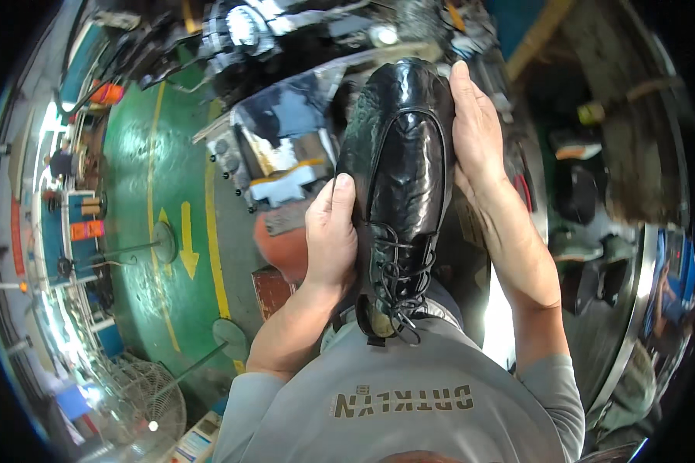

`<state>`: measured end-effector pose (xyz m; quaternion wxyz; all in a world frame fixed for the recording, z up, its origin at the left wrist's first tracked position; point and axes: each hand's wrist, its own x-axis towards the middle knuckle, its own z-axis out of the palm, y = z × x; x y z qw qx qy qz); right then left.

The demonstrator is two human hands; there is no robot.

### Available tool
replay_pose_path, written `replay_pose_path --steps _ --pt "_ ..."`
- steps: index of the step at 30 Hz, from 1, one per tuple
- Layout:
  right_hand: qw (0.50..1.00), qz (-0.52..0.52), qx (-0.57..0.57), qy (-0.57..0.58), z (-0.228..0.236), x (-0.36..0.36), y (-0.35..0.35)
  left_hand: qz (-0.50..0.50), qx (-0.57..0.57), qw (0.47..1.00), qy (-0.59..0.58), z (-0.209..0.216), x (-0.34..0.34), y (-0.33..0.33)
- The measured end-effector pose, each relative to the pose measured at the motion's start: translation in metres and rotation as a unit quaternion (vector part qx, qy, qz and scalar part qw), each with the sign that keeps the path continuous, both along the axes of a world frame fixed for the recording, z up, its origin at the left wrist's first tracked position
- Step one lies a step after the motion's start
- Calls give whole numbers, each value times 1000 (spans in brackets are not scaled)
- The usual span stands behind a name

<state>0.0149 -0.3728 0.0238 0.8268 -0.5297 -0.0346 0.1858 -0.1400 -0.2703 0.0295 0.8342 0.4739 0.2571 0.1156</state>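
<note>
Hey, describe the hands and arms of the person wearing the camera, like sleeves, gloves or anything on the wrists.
The left hand and right hand are ungloved, and no watch or bracelet shows. The forearms are bare, with no markings that I can make out. Short, light grey sleeves cover the upper arms, matching the shirt.

Head-worn fisheye, looking downward, close range

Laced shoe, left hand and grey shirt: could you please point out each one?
Laced shoe [409,170]: head view, on its shiny upper.
Left hand [330,238]: head view, below the thumb.
Grey shirt [405,370]: head view, on its front.
</note>
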Motion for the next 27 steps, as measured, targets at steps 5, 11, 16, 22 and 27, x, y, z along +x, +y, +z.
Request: replay_pose_path --steps 5,11,16,22,27 --pt "999 10 -43 -8 -12 -1 87 63 2 996 -57 -3 3 87" --pt "991 32 -54 -119 -37 6 150 93 -41 994 -29 19 34 164" --pt "997 75 -1 -11 -25 28 194 119 -38 992 -21 15 72 214" --pt "967 93 179 157 -27 59 234 134 -36 989 -41 -3 113 246" --pt "969 84 176 153 -49 71 250 164 -35 986 -22 -15 128 261"
